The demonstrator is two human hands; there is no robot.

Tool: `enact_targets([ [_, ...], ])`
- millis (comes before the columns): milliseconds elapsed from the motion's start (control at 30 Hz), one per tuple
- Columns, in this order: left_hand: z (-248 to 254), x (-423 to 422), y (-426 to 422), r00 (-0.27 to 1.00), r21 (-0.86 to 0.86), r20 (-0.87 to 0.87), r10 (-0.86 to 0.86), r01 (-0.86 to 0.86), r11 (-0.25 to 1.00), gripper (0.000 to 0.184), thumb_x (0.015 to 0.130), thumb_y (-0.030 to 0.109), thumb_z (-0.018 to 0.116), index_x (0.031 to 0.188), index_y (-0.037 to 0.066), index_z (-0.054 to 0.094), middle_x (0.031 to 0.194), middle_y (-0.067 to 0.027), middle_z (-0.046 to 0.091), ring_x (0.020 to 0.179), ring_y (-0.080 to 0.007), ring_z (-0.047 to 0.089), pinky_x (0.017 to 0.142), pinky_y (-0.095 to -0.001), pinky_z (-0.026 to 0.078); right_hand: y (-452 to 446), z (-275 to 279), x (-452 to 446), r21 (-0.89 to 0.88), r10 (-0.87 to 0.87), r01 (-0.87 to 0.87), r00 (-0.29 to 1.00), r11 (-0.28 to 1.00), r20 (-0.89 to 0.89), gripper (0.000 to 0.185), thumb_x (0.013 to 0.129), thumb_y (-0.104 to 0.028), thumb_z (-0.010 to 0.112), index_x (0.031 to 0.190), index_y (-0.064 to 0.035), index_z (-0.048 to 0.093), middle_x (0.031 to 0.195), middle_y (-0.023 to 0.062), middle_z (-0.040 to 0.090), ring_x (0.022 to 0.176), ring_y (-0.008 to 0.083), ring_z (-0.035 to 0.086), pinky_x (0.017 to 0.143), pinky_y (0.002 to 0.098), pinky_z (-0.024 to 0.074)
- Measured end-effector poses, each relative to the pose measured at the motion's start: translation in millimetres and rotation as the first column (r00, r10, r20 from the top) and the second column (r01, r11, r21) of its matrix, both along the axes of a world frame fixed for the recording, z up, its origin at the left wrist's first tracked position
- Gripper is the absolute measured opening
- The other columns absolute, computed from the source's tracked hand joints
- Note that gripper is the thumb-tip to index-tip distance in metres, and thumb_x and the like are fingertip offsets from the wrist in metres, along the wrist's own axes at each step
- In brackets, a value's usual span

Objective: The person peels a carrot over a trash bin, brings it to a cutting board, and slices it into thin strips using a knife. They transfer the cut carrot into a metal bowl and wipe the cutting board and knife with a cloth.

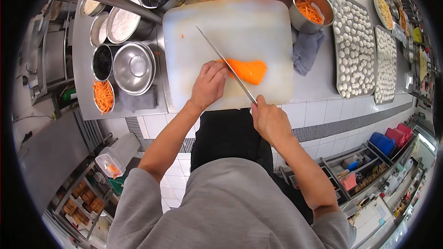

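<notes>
Gripping the knife point(232, 71) in my closed right hand point(271, 117), I note the carrot point(250, 71) on the board point(258, 23), its end held by the curled fingers of my left hand point(209, 83), which the knife could nick should the carrot roll.

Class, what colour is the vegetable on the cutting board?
Orange: the vegetable shows best in the head view.

Head view: from the wearer's head, on the near side of the cutting board point(258, 23), facing forward and steeply down
Grey T-shirt point(221, 203): nearer the lens than the board
</notes>
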State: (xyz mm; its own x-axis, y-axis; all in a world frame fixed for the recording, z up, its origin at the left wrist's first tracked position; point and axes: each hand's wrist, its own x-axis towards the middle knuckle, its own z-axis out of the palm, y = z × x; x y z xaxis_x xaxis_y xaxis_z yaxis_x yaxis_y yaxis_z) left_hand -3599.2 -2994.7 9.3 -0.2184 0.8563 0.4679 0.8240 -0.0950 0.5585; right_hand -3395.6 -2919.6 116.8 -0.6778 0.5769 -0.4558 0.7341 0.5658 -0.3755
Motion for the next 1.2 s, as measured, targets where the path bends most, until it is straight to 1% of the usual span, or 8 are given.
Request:
enact_targets([
  [300,0,1,-1,1.000,0.021,0.005,-0.001,0.001,1.000,0.030,0.076,-0.009,0.067,0.104,0.001,0.061,0.112,-0.0119,0.061,0.100,-0.0344,0.058,0.088,-0.0403,0.051,1,-34,-16,0.017,-0.007,0.008,0.997,1.000,-0.077,0.022,0.102,-0.022,0.051,0.096,-0.0012,0.051,0.064,0.0224,0.066,0.061,0.0424,0.068,0.057,0.0507,0.0558],
  [500,2,-2,2,1.000,0.048,0.009,-0.005,0.004,0.999,0.031,0.078,-0.009,0.066,0.106,0.001,0.061,0.112,-0.0118,0.062,0.100,-0.0347,0.059,0.086,-0.0403,0.051,3,-22,-24,-0.042,-0.038,0.038,0.999,0.998,0.001,0.023,0.102,-0.023,0.050,0.101,0.0000,0.052,0.072,0.0246,0.069,0.070,0.0432,0.070,0.066,0.0522,0.0566],
  [700,5,1,3,1.000,0.057,0.014,0.011,-0.012,0.998,0.028,0.080,-0.007,0.069,0.106,0.002,0.061,0.112,-0.0115,0.062,0.100,-0.0342,0.059,0.086,-0.0405,0.051,2,-45,-28,-0.010,-0.071,0.071,0.998,0.997,0.002,0.025,0.102,-0.027,0.051,0.105,-0.0015,0.052,0.075,0.0235,0.070,0.073,0.0432,0.070,0.069,0.0532,0.0560],
  [767,5,1,2,0.996,0.030,0.032,0.079,-0.080,0.996,0.027,0.081,-0.006,0.070,0.105,0.002,0.062,0.111,-0.0111,0.062,0.100,-0.0336,0.059,0.086,-0.0403,0.052,8,-51,-22,-0.013,-0.061,0.060,0.997,0.998,-0.044,0.026,0.102,-0.028,0.052,0.105,-0.0020,0.052,0.075,0.0235,0.069,0.072,0.0433,0.070,0.068,0.0534,0.0556],
  [900,1,-10,-4,0.999,0.011,0.013,0.046,-0.046,0.999,0.027,0.080,-0.006,0.070,0.104,0.003,0.062,0.110,-0.0107,0.062,0.100,-0.0330,0.059,0.086,-0.0400,0.052,13,-46,-12,-0.048,-0.046,0.037,0.980,0.998,-0.196,0.025,0.102,-0.029,0.051,0.102,-0.0038,0.052,0.072,0.0226,0.067,0.066,0.0437,0.067,0.065,0.0535,0.0544],
  [1033,1,-10,-3,1.000,0.022,0.017,0.009,-0.010,1.000,0.028,0.078,-0.007,0.069,0.104,0.003,0.062,0.110,-0.0101,0.062,0.101,-0.0326,0.059,0.086,-0.0393,0.052,-1,-24,-3,0.060,-0.004,0.013,0.988,0.998,-0.152,0.024,0.103,-0.027,0.050,0.097,-0.0042,0.051,0.068,0.0202,0.065,0.061,0.0424,0.066,0.060,0.0521,0.0542],
  [1100,3,-10,-2,1.000,0.021,0.016,0.010,-0.010,1.000,0.029,0.078,-0.007,0.069,0.104,0.003,0.062,0.110,-0.0099,0.062,0.101,-0.0326,0.059,0.086,-0.0392,0.052,-8,-9,4,0.143,0.032,-0.014,0.992,0.990,-0.125,0.022,0.103,-0.025,0.051,0.093,-0.0047,0.050,0.065,0.0180,0.063,0.056,0.0394,0.065,0.053,0.0482,0.0545],
  [1200,5,-10,-3,1.000,0.006,-0.001,0.011,-0.011,1.000,0.029,0.077,-0.007,0.068,0.104,0.002,0.062,0.110,-0.0099,0.061,0.101,-0.0326,0.059,0.087,-0.0393,0.052,-14,11,14,0.133,0.037,-0.031,0.998,0.991,-0.044,0.022,0.104,-0.025,0.050,0.094,-0.0053,0.048,0.066,0.0178,0.062,0.056,0.0407,0.064,0.054,0.0488,0.0539],
])
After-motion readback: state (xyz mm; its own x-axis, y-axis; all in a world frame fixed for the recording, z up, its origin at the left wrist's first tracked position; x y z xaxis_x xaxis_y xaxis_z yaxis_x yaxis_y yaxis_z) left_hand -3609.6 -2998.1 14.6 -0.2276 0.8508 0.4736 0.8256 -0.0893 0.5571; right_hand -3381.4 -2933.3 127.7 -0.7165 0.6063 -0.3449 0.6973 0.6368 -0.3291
